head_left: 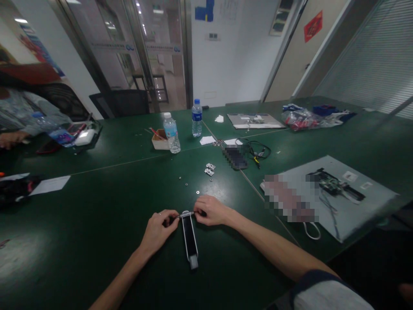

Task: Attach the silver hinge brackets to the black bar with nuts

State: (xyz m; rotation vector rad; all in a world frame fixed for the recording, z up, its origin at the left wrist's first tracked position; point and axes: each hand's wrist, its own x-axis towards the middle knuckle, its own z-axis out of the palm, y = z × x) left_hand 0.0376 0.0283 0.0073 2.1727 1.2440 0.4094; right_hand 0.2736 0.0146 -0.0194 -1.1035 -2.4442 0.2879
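A long narrow white frame [185,236] with a dark middle lies on the green table, a grey block [193,261] at its near end. Across its far end runs a thin silvery rod [186,214]. My left hand [158,228] pinches the rod's left end between thumb and fingers. At the right end, the curled fingers of my right hand [209,210] close on the rod; their grip is partly hidden. Just beyond my hands lie a small washer [198,192], several other tiny metal parts and some small silvery plates [209,169].
Two water bottles [172,134] stand ahead, one beside a small box [159,141] of tools. Farther right are a blurred phone-like slab [235,156], black cables [263,150] and a large panel [332,172] with a circuit board. Another person's hand [13,140] rests at far left.
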